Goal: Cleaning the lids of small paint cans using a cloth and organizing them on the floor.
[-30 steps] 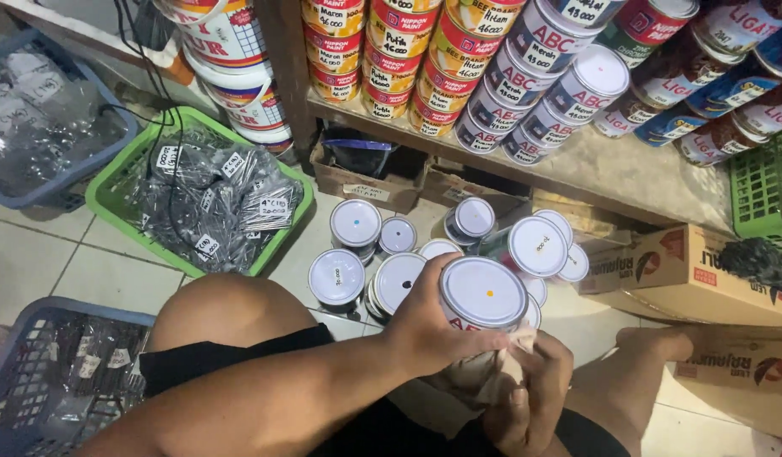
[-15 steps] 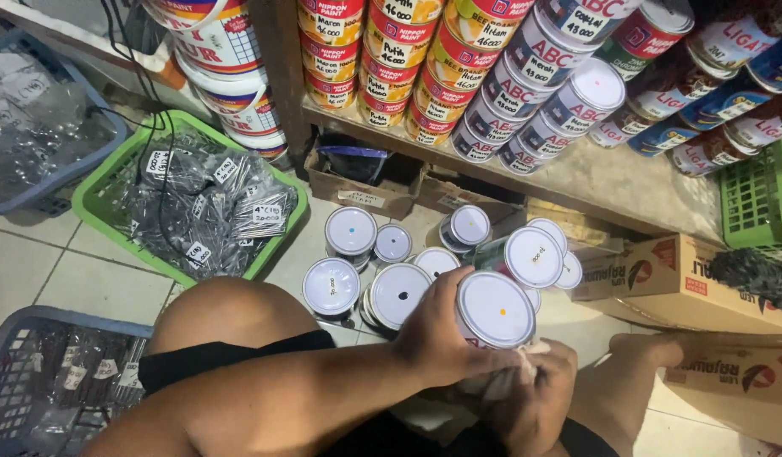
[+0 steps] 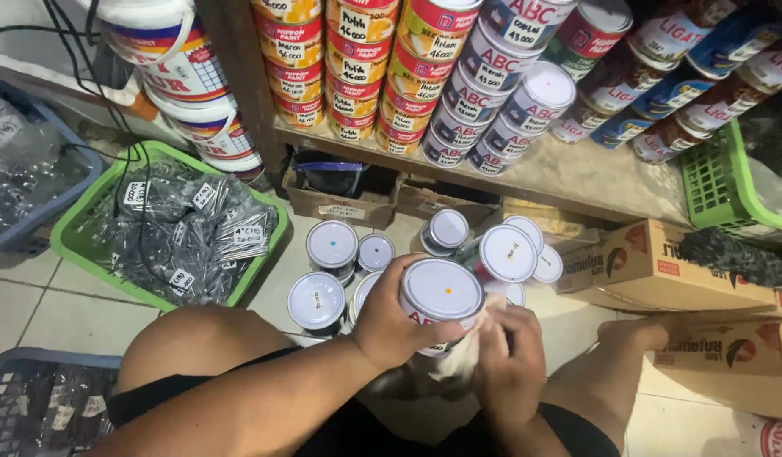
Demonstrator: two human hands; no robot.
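Note:
My left hand grips a paint can with a white lid and a small orange dot, held above my lap. My right hand presses a pale cloth against the can's side and underside. Both knees frame the can, left knee and right knee. Several other white-lidded cans stand on the tiled floor just beyond my hands, one taller can right behind the held one.
A wooden shelf carries stacked paint cans lying on their sides. A green basket of bagged hardware sits left, blue baskets farther left and at the lower left. Cardboard boxes lie right, large buckets at the upper left.
The held can has shifted slightly down and left in view, and my right hand has moved up along its side with the cloth.

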